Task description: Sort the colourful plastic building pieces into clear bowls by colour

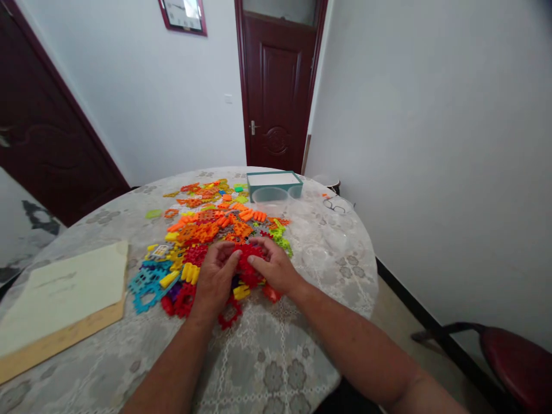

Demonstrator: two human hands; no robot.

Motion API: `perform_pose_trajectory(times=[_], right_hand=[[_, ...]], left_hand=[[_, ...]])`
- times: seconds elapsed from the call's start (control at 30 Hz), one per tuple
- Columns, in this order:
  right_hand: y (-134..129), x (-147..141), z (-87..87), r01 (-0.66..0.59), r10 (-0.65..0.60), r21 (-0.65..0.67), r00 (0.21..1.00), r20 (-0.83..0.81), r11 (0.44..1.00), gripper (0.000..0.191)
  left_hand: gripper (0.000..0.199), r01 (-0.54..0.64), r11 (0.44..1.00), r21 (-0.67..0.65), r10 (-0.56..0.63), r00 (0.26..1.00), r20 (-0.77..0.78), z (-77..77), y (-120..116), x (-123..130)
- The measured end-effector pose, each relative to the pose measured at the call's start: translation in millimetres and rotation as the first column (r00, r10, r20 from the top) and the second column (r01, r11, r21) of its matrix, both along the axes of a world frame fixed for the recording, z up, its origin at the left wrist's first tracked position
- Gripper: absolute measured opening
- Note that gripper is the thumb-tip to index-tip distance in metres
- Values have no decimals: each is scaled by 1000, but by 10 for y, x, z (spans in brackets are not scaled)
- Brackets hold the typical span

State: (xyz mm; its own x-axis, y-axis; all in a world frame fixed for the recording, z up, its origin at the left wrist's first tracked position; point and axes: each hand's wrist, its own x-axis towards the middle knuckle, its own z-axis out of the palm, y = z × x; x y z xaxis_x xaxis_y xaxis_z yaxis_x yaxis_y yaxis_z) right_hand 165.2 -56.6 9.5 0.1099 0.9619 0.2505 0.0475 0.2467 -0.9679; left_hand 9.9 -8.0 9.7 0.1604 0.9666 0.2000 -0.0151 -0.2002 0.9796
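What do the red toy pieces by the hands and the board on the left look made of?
The red toy pieces look like moulded plastic: saturated colour, slight sheen, crisp toothed edges. The board looks wooden along its tan edge; its pale top surface could be paper or paint, unclear.

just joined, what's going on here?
A person is working with bare hands at a round table. The left hand and right hand both touch a clump of red pieces, at the near edge of a spread of colourful plastic building pieces. A teal box sits beyond the pile, a board lies to the left, and glasses lie to the right.
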Motion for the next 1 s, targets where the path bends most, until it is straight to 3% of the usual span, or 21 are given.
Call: perform_pose_trajectory(times=[0.13,0.27,0.33,0.43,0.53,0.63,0.7,0.8,1.0], right_hand=[[-42,115,158,95,-110,77,969,223,993,22],[-197,506,526,274,-353,240,842,407,931,27],[-292,838,706,394,-511,327,711,483,859,29],[-393,1428,829,525,-665,428,441,603,736,32],[-425,1981,757,577,-629,445,159,761,685,33],[-417,2374,599,633,-442,359,-28,896,686,34],[-410,2532,504,664,-336,303,-82,938,683,34],[-415,2647,415,681,-273,263,-95,957,684,37],[-471,2608,399,641,-404,367,-96,910,674,38]], left_hand=[[41,50,997,-58,-50,999,9,13,-23,-14],[35,-102,995,5,100,988,120,33,-6,-58],[33,-204,978,52,195,970,144,47,16,-90],[30,-287,956,68,274,949,154,73,33,-123],[28,-305,949,75,291,944,155,104,15,-123],[29,-298,947,123,287,953,101,123,-17,-109],[28,-293,937,189,292,956,33,125,-36,-104],[27,-269,921,281,294,954,-51,119,-64,-100],[26,-207,896,394,284,947,-150,104,-115,-96]])
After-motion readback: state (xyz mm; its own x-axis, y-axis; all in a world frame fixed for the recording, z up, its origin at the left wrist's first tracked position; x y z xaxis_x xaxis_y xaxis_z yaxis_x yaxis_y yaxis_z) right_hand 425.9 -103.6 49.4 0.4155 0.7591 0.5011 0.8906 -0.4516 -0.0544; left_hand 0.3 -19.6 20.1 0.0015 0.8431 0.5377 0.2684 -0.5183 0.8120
